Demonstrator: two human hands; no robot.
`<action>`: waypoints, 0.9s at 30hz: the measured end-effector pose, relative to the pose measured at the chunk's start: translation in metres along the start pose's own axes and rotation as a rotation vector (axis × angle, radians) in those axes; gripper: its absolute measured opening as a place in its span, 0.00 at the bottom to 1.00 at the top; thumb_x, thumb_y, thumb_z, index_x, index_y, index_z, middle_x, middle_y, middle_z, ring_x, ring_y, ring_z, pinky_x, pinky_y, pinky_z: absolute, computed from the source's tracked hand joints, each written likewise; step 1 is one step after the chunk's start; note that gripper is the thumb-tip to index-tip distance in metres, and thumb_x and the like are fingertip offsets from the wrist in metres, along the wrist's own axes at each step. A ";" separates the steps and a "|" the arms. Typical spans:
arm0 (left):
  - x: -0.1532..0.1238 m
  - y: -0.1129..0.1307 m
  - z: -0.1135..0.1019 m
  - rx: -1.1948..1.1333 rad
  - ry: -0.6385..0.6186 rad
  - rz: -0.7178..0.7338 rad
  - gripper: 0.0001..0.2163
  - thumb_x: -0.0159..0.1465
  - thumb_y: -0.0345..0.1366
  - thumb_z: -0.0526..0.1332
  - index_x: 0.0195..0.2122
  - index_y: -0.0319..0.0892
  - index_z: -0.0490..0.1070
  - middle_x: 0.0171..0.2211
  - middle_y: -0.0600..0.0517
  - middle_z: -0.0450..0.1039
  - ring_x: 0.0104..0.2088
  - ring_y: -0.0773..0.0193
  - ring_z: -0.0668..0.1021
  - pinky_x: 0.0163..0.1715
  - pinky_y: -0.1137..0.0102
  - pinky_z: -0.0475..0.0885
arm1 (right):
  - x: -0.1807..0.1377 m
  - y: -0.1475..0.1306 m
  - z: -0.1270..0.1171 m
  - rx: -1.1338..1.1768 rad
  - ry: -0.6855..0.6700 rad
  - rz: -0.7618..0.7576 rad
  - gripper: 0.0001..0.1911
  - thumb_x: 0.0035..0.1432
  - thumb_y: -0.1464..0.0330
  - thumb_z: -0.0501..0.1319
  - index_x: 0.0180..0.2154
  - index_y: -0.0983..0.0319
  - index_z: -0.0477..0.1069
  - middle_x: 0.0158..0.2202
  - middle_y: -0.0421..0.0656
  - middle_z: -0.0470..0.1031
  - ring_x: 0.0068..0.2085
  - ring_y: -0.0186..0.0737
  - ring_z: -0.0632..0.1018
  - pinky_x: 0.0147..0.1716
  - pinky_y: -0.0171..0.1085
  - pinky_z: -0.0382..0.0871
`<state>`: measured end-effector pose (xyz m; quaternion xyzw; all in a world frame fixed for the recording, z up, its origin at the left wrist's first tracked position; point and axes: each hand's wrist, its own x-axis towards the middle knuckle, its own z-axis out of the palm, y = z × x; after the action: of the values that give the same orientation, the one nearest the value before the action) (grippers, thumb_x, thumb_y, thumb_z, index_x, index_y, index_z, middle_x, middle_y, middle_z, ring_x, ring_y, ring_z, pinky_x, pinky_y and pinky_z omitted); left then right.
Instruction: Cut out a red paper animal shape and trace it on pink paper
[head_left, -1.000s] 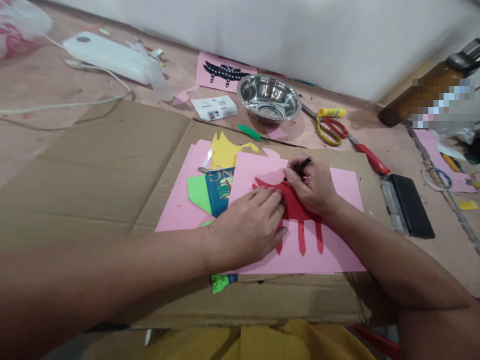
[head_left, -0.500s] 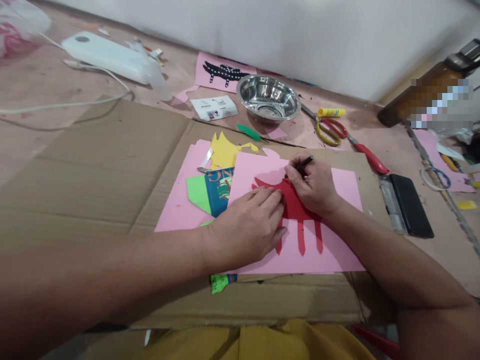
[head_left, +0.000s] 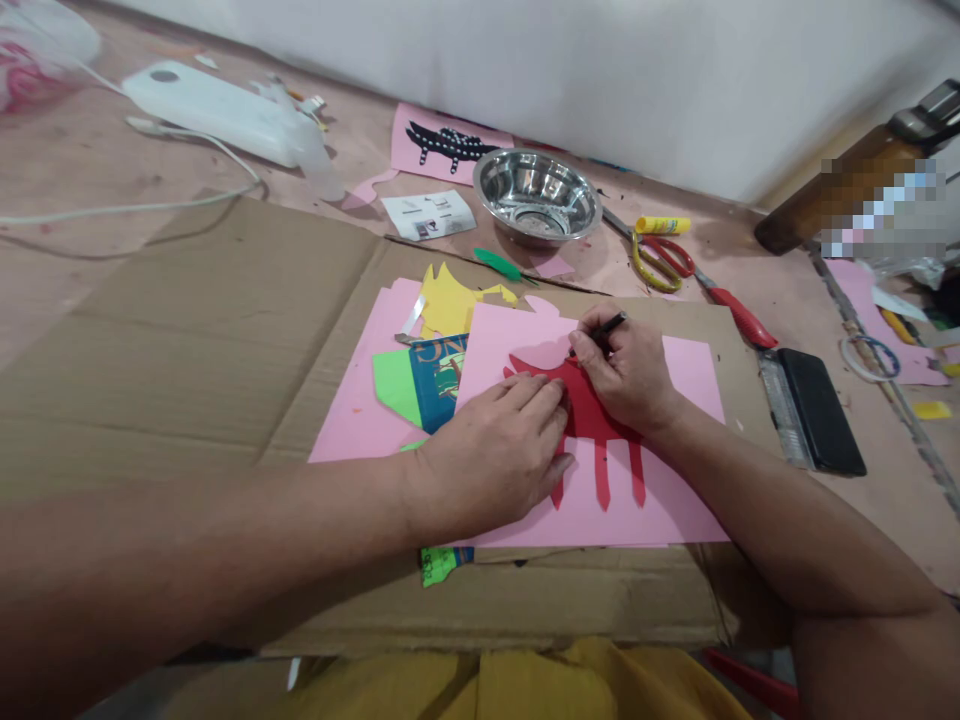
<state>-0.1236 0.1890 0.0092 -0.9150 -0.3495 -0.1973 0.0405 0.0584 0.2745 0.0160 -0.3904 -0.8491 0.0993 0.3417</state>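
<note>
A red paper cut-out (head_left: 600,440) with several strips hanging down lies on a pink sheet (head_left: 675,500) over flattened cardboard (head_left: 187,350). My left hand (head_left: 495,455) lies flat on the cut-out's left part, fingers stretched out and pressing it down. My right hand (head_left: 626,375) is closed around a black pen (head_left: 604,328), whose tip touches the upper edge of the red shape.
Yellow (head_left: 450,300), green (head_left: 394,385) and blue (head_left: 439,375) paper pieces lie left of the pink sheet. Behind are a steel bowl (head_left: 538,195), red-yellow scissors (head_left: 664,260), a glue stick (head_left: 664,225), a red-handled cutter (head_left: 739,315), a black phone (head_left: 821,410) and a white device with cable (head_left: 217,110).
</note>
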 end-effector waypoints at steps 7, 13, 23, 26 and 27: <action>-0.001 0.000 0.000 0.003 -0.009 -0.001 0.18 0.70 0.41 0.54 0.47 0.29 0.75 0.49 0.36 0.76 0.49 0.49 0.78 0.52 0.58 0.73 | -0.001 -0.002 0.000 0.001 -0.014 -0.005 0.06 0.62 0.67 0.57 0.32 0.61 0.68 0.26 0.40 0.73 0.26 0.35 0.71 0.28 0.36 0.63; 0.000 0.001 0.000 -0.005 -0.007 0.004 0.17 0.70 0.40 0.55 0.46 0.30 0.75 0.47 0.36 0.76 0.48 0.48 0.78 0.51 0.57 0.74 | -0.002 -0.004 0.001 0.017 -0.035 0.007 0.06 0.62 0.67 0.57 0.33 0.61 0.69 0.28 0.41 0.74 0.28 0.37 0.72 0.30 0.37 0.64; -0.001 0.001 -0.001 -0.031 -0.007 -0.005 0.17 0.69 0.41 0.57 0.45 0.29 0.75 0.46 0.35 0.76 0.48 0.50 0.78 0.52 0.57 0.73 | -0.002 -0.009 0.003 0.046 -0.051 -0.009 0.05 0.62 0.68 0.57 0.32 0.60 0.67 0.27 0.40 0.73 0.28 0.36 0.73 0.30 0.36 0.65; -0.001 0.000 -0.001 -0.027 0.006 0.000 0.17 0.70 0.40 0.56 0.46 0.28 0.75 0.47 0.34 0.76 0.49 0.49 0.78 0.53 0.57 0.73 | -0.001 -0.011 0.003 0.060 -0.073 -0.001 0.06 0.62 0.67 0.57 0.32 0.60 0.67 0.27 0.40 0.73 0.28 0.36 0.73 0.31 0.36 0.65; -0.001 0.000 0.000 -0.028 0.008 0.001 0.17 0.70 0.40 0.56 0.46 0.28 0.75 0.46 0.34 0.76 0.48 0.49 0.78 0.53 0.57 0.73 | -0.001 -0.012 0.003 0.060 -0.082 0.008 0.06 0.62 0.67 0.57 0.32 0.60 0.67 0.27 0.40 0.73 0.29 0.37 0.73 0.31 0.37 0.65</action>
<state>-0.1242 0.1879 0.0091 -0.9149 -0.3460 -0.2060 0.0291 0.0501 0.2662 0.0180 -0.3788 -0.8575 0.1420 0.3178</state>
